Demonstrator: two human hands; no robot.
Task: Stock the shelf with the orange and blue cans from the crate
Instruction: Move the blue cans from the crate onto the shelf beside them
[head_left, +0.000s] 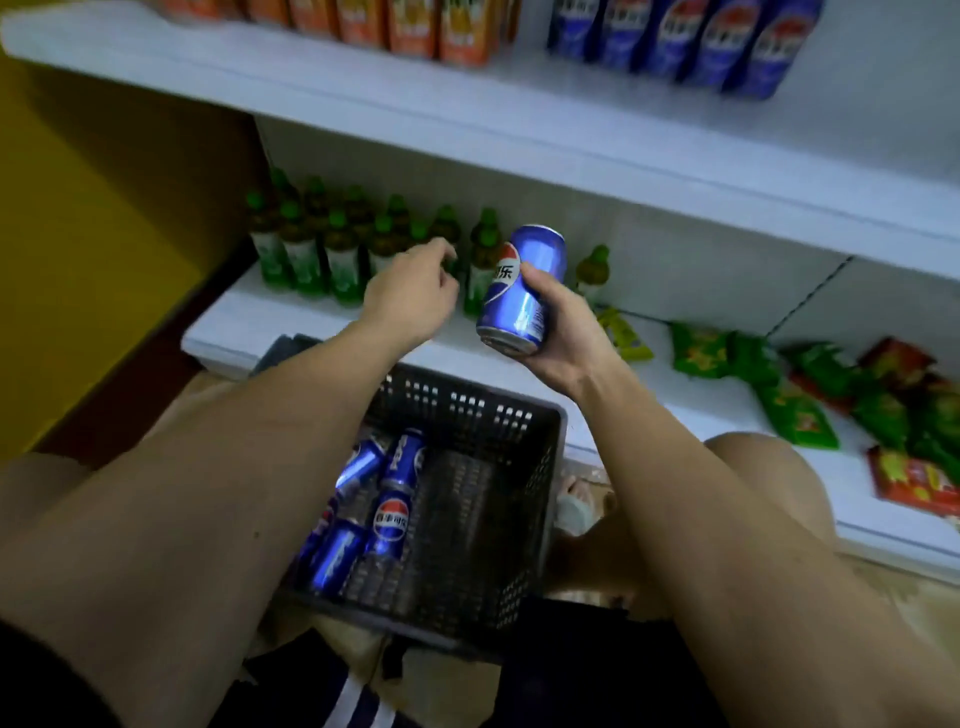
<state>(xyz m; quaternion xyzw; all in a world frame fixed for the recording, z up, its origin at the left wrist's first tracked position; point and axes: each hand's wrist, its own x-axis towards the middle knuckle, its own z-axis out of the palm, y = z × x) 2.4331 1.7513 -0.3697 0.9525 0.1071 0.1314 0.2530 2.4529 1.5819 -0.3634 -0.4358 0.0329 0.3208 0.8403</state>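
At frame centre our right hand grasps a tilted blue can above the crate; our left hand, fingers loosely curled, holds nothing. More blue cans lie in the crate, lower centre. Along the top edge, orange cans and blue cans stand on the shelf.

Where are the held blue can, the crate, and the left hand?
held blue can (524, 291): head view, on the blue side wall right of the logo.
crate (519, 499): head view, on the bare right inner wall.
left hand (410, 296): head view, on the back of the hand, which holds nothing.
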